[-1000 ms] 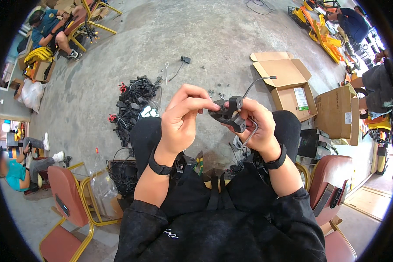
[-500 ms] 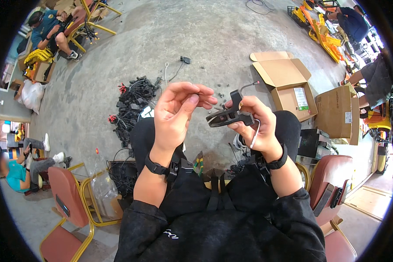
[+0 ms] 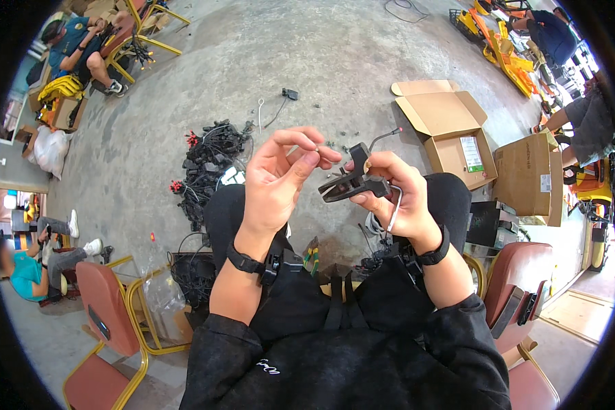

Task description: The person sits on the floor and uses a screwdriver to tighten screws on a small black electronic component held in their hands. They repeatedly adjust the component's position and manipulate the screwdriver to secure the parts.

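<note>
My left hand (image 3: 273, 181) is raised over my lap. Its thumb and index finger are pinched together on something tiny that I cannot make out, with the other fingers curled loosely. My right hand (image 3: 403, 195) grips a black forked plastic part (image 3: 345, 186) with two jaw-like arms pointing left. A thin dark cable with a red tip (image 3: 388, 134) rises beyond this part. Against the right palm lies a bent silver rod (image 3: 395, 208), shaped like a hex key. The hands are apart, my left fingertips just left of the black part.
A heap of black cabled parts (image 3: 212, 154) lies on the floor beyond my left knee. Small bits (image 3: 348, 133) are scattered ahead. An open cardboard box (image 3: 444, 119) and a closed carton (image 3: 526, 174) stand at right. Pliers (image 3: 311, 256) lie between my legs. Chairs (image 3: 99, 294) flank me; other people work around.
The black part in my right hand has tilted and shifted slightly to the left. My left fingers have closed into a tighter pinch.
</note>
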Motion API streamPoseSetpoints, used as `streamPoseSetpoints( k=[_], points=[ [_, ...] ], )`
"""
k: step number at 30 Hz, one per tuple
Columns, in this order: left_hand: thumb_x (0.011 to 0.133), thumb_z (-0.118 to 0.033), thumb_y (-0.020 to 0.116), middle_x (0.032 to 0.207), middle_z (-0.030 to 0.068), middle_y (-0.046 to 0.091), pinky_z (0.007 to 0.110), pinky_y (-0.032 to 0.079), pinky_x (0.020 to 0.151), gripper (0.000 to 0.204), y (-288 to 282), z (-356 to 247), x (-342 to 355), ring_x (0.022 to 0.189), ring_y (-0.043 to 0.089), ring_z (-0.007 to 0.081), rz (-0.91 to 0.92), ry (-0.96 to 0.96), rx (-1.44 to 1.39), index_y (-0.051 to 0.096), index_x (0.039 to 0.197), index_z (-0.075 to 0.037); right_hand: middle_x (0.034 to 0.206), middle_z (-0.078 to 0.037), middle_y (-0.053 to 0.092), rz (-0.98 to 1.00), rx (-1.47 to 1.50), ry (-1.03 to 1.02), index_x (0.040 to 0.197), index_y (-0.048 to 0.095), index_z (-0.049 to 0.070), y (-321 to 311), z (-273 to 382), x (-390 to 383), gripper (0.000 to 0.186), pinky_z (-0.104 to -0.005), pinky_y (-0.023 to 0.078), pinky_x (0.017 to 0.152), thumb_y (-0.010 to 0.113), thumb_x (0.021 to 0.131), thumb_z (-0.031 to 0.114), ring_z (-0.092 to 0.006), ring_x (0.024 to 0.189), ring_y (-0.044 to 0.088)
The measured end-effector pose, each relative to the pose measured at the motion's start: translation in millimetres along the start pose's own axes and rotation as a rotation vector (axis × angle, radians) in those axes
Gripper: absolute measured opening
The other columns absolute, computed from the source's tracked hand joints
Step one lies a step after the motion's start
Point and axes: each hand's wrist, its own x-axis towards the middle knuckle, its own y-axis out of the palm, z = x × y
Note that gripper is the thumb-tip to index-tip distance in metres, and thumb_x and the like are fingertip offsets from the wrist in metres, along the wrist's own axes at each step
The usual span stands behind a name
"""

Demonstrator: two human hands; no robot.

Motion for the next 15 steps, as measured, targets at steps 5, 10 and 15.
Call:
streamPoseSetpoints(
  k=[5, 10, 15],
  points=[
    [0.081, 0.01, 0.064, 0.099, 0.0122, 0.06, 0.033, 0.055, 0.079, 0.023, 1, -5, -2, 0.092, 0.065, 0.0225, 0.012, -0.036, -0.024, 0.055, 0.1, 0.0, 0.077, -0.001, 0.063, 0.015, 0.026, 0.041, 0.106, 0.056, 0.003, -1, 2, 0, 0.044, -0.0177, 0.033, 0.046, 0.081, 0.071, 0.011, -0.0009, 0.057, 0.045],
    [0.074, 0.014, 0.068, 0.095, 0.0121, 0.063, 0.031, 0.055, 0.082, 0.028, 1, -2, -3, 0.091, 0.065, 0.0198, 0.043, 0.003, 0.088, 0.058, 0.096, 0.001, 0.079, -0.002, 0.063, 0.047, 0.15, 0.122, 0.108, 0.056, 0.002, -3, 8, 1, 0.042, -0.0177, 0.038, 0.052, 0.079, 0.073, 0.009, -0.002, 0.063, 0.05],
    [0.074, 0.014, 0.069, 0.093, 0.0129, 0.065, 0.032, 0.056, 0.082, 0.024, 2, -4, -3, 0.091, 0.065, 0.0194, 0.068, -0.021, 0.08, 0.059, 0.092, 0.001, 0.081, -0.002, 0.062, 0.097, 0.205, 0.163, 0.108, 0.057, 0.001, -6, 13, 4, 0.038, -0.0182, 0.043, 0.056, 0.076, 0.077, 0.011, -0.0029, 0.066, 0.054]
  ],
)
